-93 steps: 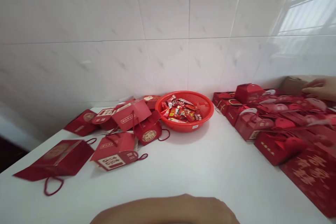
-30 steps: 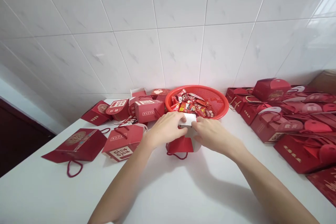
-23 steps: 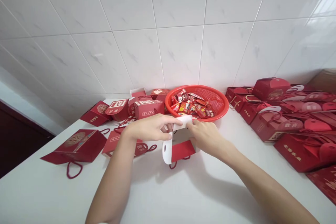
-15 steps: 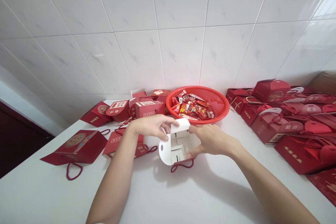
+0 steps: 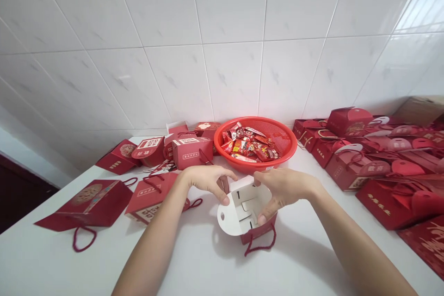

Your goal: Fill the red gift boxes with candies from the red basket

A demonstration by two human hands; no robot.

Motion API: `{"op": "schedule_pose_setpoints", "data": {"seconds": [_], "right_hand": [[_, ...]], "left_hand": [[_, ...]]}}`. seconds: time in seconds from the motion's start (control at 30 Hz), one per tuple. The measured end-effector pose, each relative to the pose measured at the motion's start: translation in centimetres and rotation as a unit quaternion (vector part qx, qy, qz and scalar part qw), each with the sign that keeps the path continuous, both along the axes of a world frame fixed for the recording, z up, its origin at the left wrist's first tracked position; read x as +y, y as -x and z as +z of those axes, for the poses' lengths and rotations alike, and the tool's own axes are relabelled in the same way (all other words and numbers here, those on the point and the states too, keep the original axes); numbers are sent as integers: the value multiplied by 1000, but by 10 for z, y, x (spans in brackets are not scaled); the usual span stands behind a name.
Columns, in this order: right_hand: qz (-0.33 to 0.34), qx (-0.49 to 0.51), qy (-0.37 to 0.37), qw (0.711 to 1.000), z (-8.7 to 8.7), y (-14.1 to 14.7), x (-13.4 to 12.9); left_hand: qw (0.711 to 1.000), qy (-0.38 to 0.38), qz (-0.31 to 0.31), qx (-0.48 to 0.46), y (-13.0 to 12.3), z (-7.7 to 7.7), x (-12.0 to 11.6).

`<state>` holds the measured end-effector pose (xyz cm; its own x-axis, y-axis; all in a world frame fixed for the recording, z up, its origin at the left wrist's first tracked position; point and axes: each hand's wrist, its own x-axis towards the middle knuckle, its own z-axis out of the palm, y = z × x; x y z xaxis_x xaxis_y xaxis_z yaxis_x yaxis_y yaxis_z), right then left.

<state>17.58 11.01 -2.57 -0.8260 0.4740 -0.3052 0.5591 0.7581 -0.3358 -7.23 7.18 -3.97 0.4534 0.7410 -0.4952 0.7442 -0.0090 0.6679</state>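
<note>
An open red box [image 5: 248, 212], white inside, stands tilted between my hands, with a rounded white flap spread to the left and a dark red cord handle hanging at its front. My left hand [image 5: 211, 182] is at the box's back left, its fingers curved and the thumb by the flap. My right hand [image 5: 282, 189] grips the box's right side, thumb inside the opening and fingers over the back. Behind the box sits a red plastic basket [image 5: 293, 148] holding several red-wrapped sweets [image 5: 249, 144].
Several red gift boxes [image 5: 92, 199] with cord handles lie on the left of the white table [image 5: 208, 273]. Rows of similar boxes [image 5: 357, 169] fill the right side. A tiled wall rises behind, and a cardboard box [image 5: 419, 110] sits at the far right.
The box between my hands has shifted right and nearer to me, and its red front shows more. Both hands have moved with it. The whole view has shifted slightly.
</note>
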Motion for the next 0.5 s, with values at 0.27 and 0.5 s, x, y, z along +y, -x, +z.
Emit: {"op": "schedule_pose_setpoints", "data": {"seconds": [0.27, 0.5], "right_hand": [[5, -7, 53, 999, 2, -8, 20], [-26, -34, 45, 998, -2, -6, 18]], "left_hand": [[999, -33, 0, -16, -1, 0, 1], [999, -22, 5, -26, -3, -6, 6]]}}
